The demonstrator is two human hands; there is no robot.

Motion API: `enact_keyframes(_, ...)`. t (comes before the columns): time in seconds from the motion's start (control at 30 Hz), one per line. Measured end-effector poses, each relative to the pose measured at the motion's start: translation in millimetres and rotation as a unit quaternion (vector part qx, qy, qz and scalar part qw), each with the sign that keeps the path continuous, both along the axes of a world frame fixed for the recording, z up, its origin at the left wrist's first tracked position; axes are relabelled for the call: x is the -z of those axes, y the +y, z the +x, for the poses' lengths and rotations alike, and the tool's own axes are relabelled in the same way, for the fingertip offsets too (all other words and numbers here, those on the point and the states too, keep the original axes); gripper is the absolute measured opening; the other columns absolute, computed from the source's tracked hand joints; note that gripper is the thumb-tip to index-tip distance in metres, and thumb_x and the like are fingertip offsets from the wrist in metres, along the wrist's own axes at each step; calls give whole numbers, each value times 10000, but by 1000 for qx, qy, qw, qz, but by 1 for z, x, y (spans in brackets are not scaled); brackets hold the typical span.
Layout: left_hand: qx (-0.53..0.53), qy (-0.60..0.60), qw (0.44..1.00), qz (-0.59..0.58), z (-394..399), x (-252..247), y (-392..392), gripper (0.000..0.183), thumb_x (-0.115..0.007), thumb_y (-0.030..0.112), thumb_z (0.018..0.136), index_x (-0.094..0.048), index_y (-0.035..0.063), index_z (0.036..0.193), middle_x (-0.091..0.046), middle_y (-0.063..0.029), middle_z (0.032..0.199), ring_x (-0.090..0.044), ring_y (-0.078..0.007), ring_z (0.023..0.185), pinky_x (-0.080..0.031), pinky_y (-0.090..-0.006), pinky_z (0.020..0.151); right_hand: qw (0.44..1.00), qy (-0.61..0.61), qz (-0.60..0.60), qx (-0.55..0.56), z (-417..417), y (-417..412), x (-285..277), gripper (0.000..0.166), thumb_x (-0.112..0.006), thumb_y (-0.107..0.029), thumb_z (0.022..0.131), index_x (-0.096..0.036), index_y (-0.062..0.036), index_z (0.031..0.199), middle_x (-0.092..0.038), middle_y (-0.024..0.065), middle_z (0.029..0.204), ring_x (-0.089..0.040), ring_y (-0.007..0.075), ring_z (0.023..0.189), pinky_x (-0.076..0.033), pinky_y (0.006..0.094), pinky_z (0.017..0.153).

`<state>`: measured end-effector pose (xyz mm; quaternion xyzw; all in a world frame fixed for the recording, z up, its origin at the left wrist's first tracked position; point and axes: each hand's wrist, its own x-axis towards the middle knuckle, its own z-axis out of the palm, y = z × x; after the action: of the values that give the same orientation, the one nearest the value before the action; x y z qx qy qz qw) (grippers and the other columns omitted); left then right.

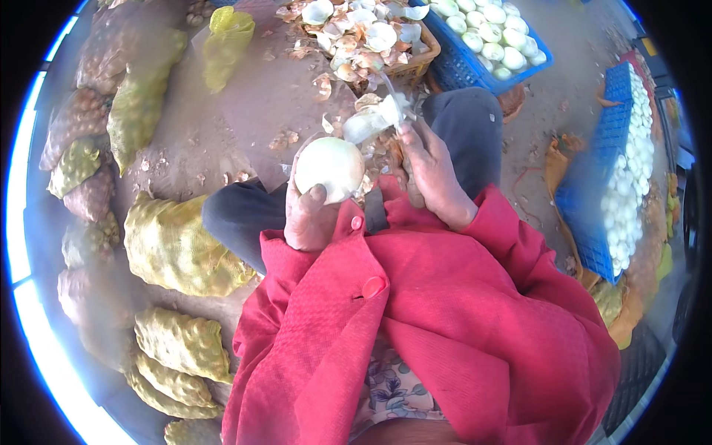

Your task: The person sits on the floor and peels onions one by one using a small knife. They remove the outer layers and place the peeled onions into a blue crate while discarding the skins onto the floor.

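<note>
A large peeled white onion (329, 170) rests in my left hand (309, 214), with the thumb lying over its lower left side. To its upper right, my right hand (431, 167) is closed around a tool whose thin curved part (392, 92) stands up past the fingers; motion blurs it and its kind is unclear. A pale piece of onion skin (364, 123) is by the tool, between the onion and my right fingers. The two hands are apart. Below the right hand, onion skins lie between my knees.
Ahead stands an orange crate (414, 61) heaped with skins, beside a blue crate (481, 80) of peeled onions. More blue crates (578, 206) of onions line the right. Full yellow mesh sacks (178, 245) lie at left, and an emptier yellow mesh bag (227, 50) lies ahead.
</note>
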<state>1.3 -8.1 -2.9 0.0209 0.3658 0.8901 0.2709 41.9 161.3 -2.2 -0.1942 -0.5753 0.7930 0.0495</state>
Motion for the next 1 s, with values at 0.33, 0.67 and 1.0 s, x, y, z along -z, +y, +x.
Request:
enact_keyframes(0.33, -85, 56, 993, -54, -11, 18, 8, 588, -664, 239, 751, -393, 10, 1220, -509, -144, 1156, -521, -256, 1054, -423, -379, 919, 940, 103, 283, -158, 3, -34, -5, 531, -456, -261, 918, -265, 40, 1312, -598, 247, 841, -609, 388, 763, -471, 434, 671)
enact_keyframes(0.67, -185, 93, 973, -102, -6, 20, 14, 610, -601, 18, 726, -339, 48, 1276, -487, -125, 1152, -503, -226, 1038, -423, -342, 901, 941, 148, 283, -115, -2, -41, 6, 491, -426, -269, 929, -330, 45, 1295, -559, 285, 1026, -585, 409, 877, -466, 425, 734)
enact_keyframes(1.0, -188, 92, 976, -65, -6, 17, 14, 606, -597, 8, 734, -332, 38, 1278, -472, -134, 1175, -494, -239, 1058, -413, -361, 918, 936, 171, 298, -74, 0, -46, 6, 437, -428, -233, 930, -393, 52, 1261, -523, 271, 1129, -560, 377, 990, -468, 385, 799)
